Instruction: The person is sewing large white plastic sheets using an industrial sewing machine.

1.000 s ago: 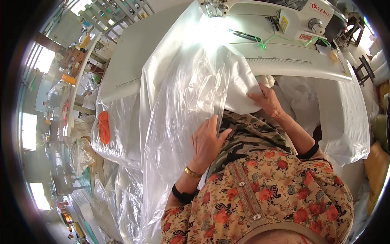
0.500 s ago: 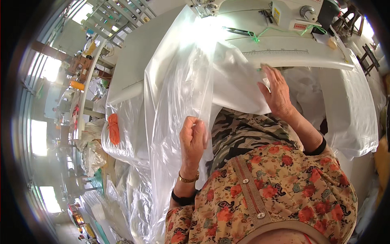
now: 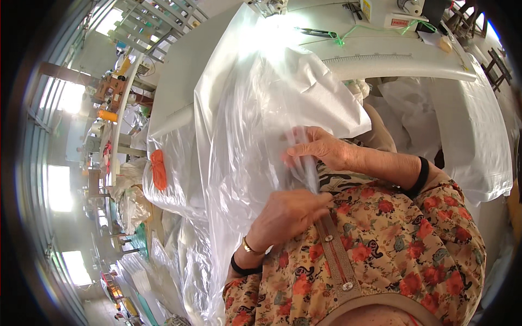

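A sheet of clear plastic film (image 3: 228,146) runs down from the sewing machine (image 3: 274,6) toward my lap, lying together with a white woven-looking sheet (image 3: 331,103). Close to my body, my left hand (image 3: 291,214) is closed on the film's edge, its back toward me. Farther up, my right hand (image 3: 321,149) has its thumb and fingers closed on the same film, the fingertips partly smeared by motion. A short stretch of film spans between both hands. Bright lamp light washes out the spot where the sheets meet the machine's needle area.
On the machine table (image 3: 179,76) lie dark thread snips (image 3: 316,32) with green cord (image 3: 340,41) near them. An orange bundle (image 3: 158,169) rests on plastic at the left. White sheeting (image 3: 473,141) hangs off the table's right side. Another workbench (image 3: 120,108) stands far left.
My right hand has left the white sheet and come left onto the film. My left hand has moved nearer my body and right. The white sheet's corner has shifted and creased.
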A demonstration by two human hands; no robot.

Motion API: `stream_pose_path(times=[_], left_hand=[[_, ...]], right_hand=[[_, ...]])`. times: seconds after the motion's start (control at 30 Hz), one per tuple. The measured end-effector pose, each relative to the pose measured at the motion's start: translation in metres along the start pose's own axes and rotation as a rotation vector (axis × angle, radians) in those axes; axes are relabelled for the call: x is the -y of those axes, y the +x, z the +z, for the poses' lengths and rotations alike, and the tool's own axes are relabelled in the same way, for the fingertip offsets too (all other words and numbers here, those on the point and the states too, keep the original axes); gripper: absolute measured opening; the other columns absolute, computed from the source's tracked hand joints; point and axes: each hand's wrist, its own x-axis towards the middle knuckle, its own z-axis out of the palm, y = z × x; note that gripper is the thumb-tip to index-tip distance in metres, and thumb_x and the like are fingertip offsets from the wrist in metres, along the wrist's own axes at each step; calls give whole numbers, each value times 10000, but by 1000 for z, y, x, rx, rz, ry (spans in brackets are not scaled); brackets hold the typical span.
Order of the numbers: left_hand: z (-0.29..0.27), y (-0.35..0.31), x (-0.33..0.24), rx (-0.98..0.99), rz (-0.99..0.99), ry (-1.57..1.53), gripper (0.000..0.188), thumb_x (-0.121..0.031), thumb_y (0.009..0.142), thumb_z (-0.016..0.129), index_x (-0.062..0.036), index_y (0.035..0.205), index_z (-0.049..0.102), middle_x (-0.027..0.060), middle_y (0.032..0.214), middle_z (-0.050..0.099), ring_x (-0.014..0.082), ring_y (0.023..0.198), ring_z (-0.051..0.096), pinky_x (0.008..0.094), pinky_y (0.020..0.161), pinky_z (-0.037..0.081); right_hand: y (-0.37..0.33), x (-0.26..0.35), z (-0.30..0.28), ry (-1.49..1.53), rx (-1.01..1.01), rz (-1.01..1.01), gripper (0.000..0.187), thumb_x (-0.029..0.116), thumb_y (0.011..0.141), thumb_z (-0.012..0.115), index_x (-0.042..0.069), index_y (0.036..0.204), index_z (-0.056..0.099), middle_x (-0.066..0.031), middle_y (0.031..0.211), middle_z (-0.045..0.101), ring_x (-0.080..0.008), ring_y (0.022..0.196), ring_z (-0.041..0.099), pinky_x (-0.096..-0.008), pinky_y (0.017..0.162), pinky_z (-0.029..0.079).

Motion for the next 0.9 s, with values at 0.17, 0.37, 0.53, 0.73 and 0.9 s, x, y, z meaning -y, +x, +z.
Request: stream_pose_path(times=[0.17, 0.37, 0.53, 0.73, 0.9], left_hand=[[-14, -1, 7, -378, -72, -154, 160, -42, 855, 660, -25, 1012, 679, 91, 772, 679, 161, 606, 635, 270, 523, 480], [2, 8, 23, -476, -496, -587, 173, -111, 916, 650, 50, 977, 641, 27, 720, 646, 38, 585, 544, 202, 503, 420], [9, 2, 32, -281, -596, -730, 235, -208, 893, 696, 20, 920, 648, -28, 681, 590, 16, 598, 484, 187, 520, 386], [20, -4, 39, -164, -530, -821, 247, -210, 860, 732, -34, 771, 584, -64, 688, 546, 13, 635, 482, 183, 529, 373], [12, -18, 31, -239, -606, -1119, 185, -111, 827, 725, -34, 958, 618, -10, 827, 633, 29, 662, 526, 167, 589, 402]], right_hand=[[-16, -9, -2, 232, 123, 5, 406, 185, 897, 645, -59, 1197, 524, -113, 882, 678, -200, 879, 652, -335, 886, 483], [-39, -7, 10, 40, 263, 185, 216, 166, 929, 614, 27, 1094, 609, -40, 796, 632, -161, 823, 642, -292, 832, 489], [-50, 0, 21, -563, 444, 101, 374, 330, 913, 635, -42, 932, 603, -78, 710, 594, -179, 674, 582, -309, 673, 478], [-49, 0, 38, -1113, 351, -219, 586, 530, 844, 625, -54, 798, 599, -192, 712, 603, -338, 704, 613, -427, 634, 465], [-49, 8, 28, -1274, 328, -323, 558, 553, 812, 632, -5, 833, 652, -187, 750, 623, -364, 769, 622, -445, 690, 470]])
